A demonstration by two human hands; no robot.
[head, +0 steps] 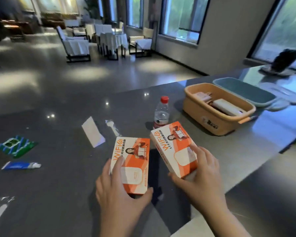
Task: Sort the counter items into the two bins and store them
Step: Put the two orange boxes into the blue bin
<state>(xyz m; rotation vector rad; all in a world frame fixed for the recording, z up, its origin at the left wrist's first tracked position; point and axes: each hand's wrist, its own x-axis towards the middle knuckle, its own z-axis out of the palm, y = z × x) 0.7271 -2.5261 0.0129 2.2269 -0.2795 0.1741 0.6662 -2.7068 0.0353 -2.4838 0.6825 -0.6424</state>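
Two orange-and-white WiFi router boxes are held just above the dark counter (61, 177). My left hand (120, 190) grips the left box (135, 158) round its near end. My right hand (203, 175) grips the right box (171, 142), which is tilted toward the bins. An orange bin (210, 117) at the right holds a white power bank (227, 106) and small pale items. A teal bin (243, 91) stands right behind it, with nothing seen inside. Loose on the counter lie a water bottle (161, 113), a blue tube (20, 165), a green packet (15, 146) and a wrapped white spoon (112, 127).
A folded white card (92, 132) stands mid-counter. A clear wrapped item (0, 209) lies at the near left. Grey lids (280, 93) lie behind the bins, and a dark phone stand (282, 64) sits at the far right. The counter edge drops off at the right.
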